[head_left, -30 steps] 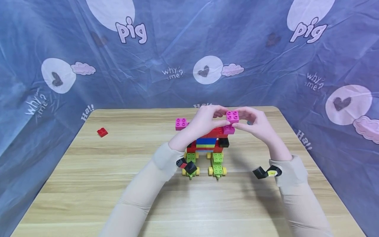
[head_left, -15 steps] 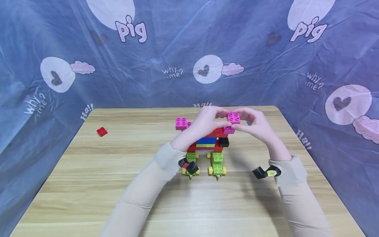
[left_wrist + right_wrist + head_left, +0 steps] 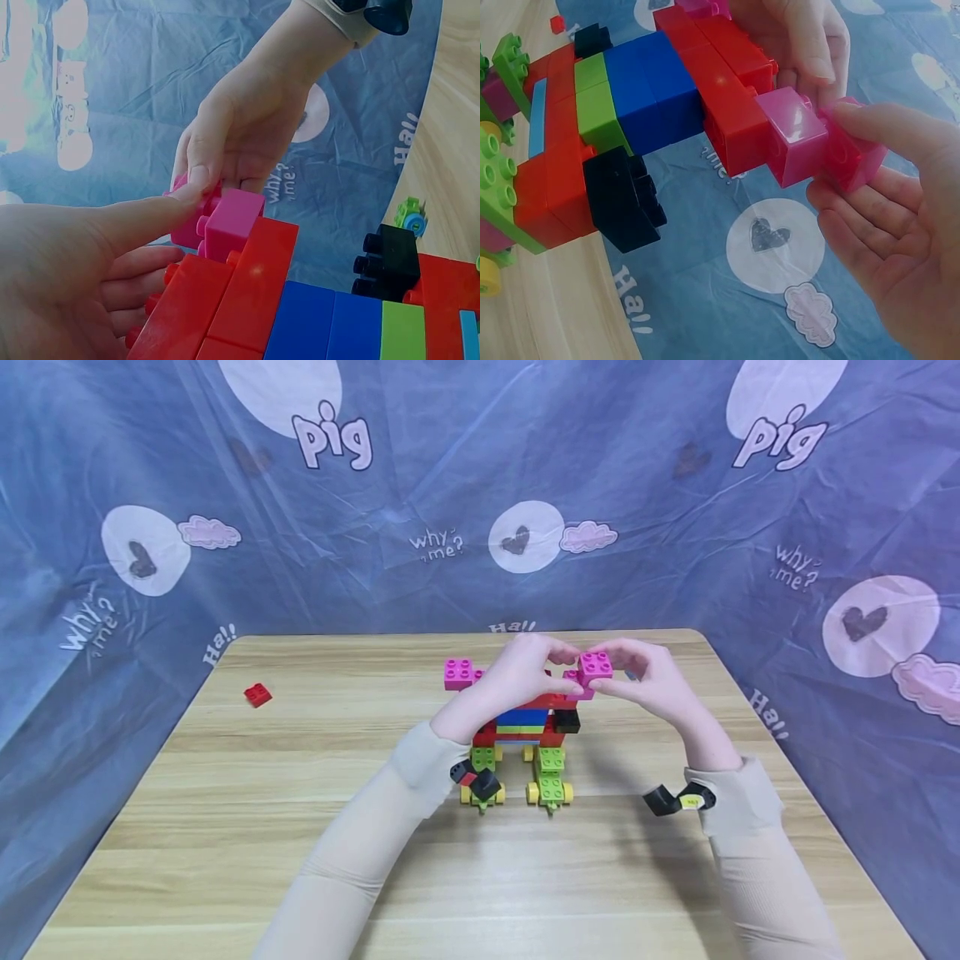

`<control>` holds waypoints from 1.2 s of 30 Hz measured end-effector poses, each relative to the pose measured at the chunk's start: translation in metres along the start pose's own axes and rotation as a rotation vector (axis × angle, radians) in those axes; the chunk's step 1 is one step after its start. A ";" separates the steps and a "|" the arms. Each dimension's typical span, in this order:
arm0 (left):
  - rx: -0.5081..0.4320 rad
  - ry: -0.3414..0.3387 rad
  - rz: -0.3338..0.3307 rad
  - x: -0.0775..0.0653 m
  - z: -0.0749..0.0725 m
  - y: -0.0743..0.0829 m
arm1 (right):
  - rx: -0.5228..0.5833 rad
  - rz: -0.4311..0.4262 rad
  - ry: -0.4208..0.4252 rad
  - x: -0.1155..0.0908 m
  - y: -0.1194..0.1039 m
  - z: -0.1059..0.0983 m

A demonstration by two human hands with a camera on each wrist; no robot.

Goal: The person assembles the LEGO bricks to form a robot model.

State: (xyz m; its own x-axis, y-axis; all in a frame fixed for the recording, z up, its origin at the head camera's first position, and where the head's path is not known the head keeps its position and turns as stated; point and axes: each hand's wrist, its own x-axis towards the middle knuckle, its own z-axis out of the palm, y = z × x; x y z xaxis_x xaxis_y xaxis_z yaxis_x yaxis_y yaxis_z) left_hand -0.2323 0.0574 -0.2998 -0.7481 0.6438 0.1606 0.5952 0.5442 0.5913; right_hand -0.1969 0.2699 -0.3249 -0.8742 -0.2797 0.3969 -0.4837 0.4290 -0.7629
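Observation:
A figure of toy building bricks stands upright on the table, with blue bricks [image 3: 522, 720] in its middle and red bricks [image 3: 724, 94] across its top. At its upper right end sits a pink brick [image 3: 791, 135]. Against that one is another pink brick [image 3: 596, 666], which my right hand [image 3: 648, 681] pinches between thumb and fingers. My left hand [image 3: 521, 672] is over the top of the figure, thumb stretched towards the pink bricks and fingers behind; it grips nothing that I can make out. In the left wrist view the two thumbs almost meet.
A red brick [image 3: 257, 695] lies alone at the table's left. More pink bricks [image 3: 459, 674] top the figure's left end. Black bricks [image 3: 622, 199] jut from its sides, and green wheeled bases [image 3: 551, 789] carry it. A blue printed cloth [image 3: 420, 460] hangs behind the table.
The held pink brick has shifted a little right and down with my right hand. My left thumb has come away from it and dropped slightly. The figure stays put.

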 end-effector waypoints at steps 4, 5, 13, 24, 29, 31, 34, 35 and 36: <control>-0.005 -0.022 -0.024 0.000 0.000 -0.001 | -0.004 0.017 -0.006 -0.001 0.002 -0.001; -0.008 -0.025 -0.028 0.000 0.000 -0.002 | -0.006 0.017 -0.008 -0.001 0.002 -0.001; 0.005 -0.054 -0.030 0.000 0.001 -0.004 | 0.009 -0.005 -0.022 -0.001 0.006 0.000; 0.057 -0.084 -0.037 0.001 0.004 -0.005 | 0.018 -0.026 -0.050 -0.001 0.007 -0.002; 0.065 -0.077 -0.034 0.000 0.004 -0.006 | 0.003 0.000 -0.071 0.000 0.003 -0.004; 0.066 -0.075 -0.032 0.000 0.004 -0.006 | -0.007 0.002 -0.076 0.000 0.002 -0.005; 0.067 -0.074 -0.036 0.001 0.004 -0.006 | -0.019 -0.001 -0.079 0.001 0.001 -0.006; 0.067 -0.074 -0.037 0.001 0.004 -0.006 | -0.022 -0.004 -0.079 0.001 0.001 -0.006; 0.068 -0.074 -0.037 0.002 0.004 -0.006 | -0.023 -0.004 -0.078 0.001 0.002 -0.006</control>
State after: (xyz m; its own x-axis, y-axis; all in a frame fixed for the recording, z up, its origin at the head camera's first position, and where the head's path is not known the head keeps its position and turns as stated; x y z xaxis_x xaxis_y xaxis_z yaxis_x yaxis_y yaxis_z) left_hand -0.2358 0.0575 -0.3060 -0.7479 0.6590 0.0796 0.5880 0.6021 0.5401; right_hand -0.1990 0.2758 -0.3223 -0.8665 -0.3471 0.3588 -0.4891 0.4471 -0.7489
